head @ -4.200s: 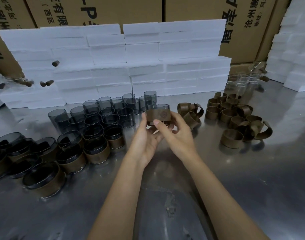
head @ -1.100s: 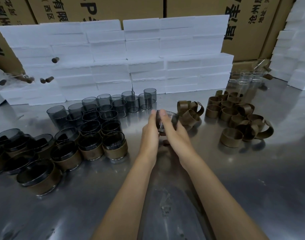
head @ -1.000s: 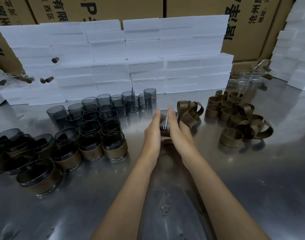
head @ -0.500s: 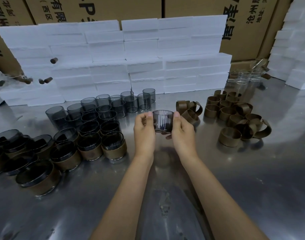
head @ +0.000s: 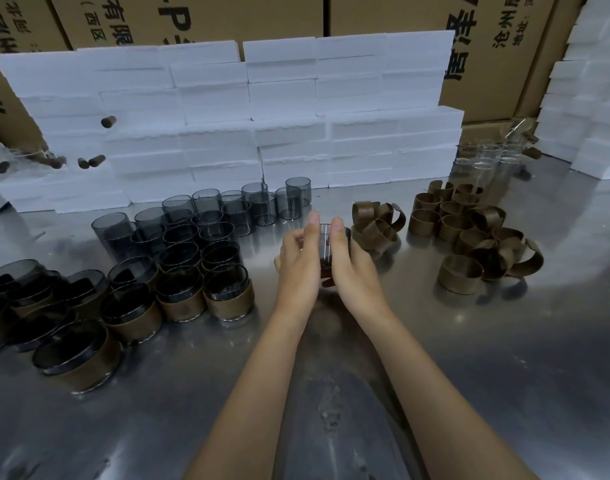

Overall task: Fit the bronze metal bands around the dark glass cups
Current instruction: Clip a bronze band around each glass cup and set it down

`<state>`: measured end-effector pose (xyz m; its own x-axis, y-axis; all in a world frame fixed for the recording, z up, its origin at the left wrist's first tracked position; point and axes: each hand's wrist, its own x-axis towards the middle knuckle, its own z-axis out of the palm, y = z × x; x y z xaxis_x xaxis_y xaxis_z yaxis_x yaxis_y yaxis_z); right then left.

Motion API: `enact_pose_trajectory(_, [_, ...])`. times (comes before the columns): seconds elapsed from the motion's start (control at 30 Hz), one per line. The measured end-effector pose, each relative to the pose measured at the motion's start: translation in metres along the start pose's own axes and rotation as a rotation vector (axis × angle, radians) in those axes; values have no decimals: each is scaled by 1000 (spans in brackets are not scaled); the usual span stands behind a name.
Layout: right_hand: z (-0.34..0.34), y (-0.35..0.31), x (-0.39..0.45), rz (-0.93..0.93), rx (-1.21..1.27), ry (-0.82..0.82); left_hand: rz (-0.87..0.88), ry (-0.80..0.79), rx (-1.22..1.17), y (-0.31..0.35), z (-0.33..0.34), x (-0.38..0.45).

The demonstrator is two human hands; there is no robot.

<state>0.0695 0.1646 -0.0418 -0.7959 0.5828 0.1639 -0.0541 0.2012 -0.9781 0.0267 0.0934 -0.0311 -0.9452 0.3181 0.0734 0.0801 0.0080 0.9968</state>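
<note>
A dark glass cup (head: 325,242) is held above the steel table, squeezed between my two hands, and a strip of brown shows at its lower end. My left hand (head: 296,268) grips its left side with one finger pointing up. My right hand (head: 353,268) wraps round its right side and hides most of it. Loose bronze bands lie in a small heap (head: 376,223) just right of my hands and in a larger heap (head: 469,233) farther right. Bare dark cups (head: 206,223) stand at the centre left. Banded cups (head: 227,296) sit in front of them.
A wall of white foam blocks (head: 227,116) runs along the back of the steel table (head: 504,358), with cardboard boxes (head: 497,46) behind it. Clear glasses (head: 487,161) stand at the back right. More foam blocks (head: 587,98) are stacked at the far right.
Half a second ago my hands held the cup apart by its sides, with its wall in full view. Now they have closed together round it and cover most of it.
</note>
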Motion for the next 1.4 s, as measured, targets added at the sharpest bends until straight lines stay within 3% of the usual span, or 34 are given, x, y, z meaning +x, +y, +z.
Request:
enact_pose_trajectory(0.23, [-5,8,6,-84,-23,166,-36,176,-114,-1,-10,8])
enact_pose_trajectory(0.37, [-7,5,7,-53,101,105,-40,182,-169,2,-18,11])
enact_pose_trajectory(0.5, [-3,4,8,171,240,-87,-106,44,-284,6,-16,6])
enact_pose_trajectory(0.6, [-1,3,5,223,332,-187,-117,-13,-298,6,-13,4])
enact_pose_trajectory(1.03, [-20,0,7,346,952,-84,53,-209,-201,0,-8,4])
enact_pose_trajectory(1.4, [-16,-1,4,306,772,-219,73,25,-253,4,-11,3])
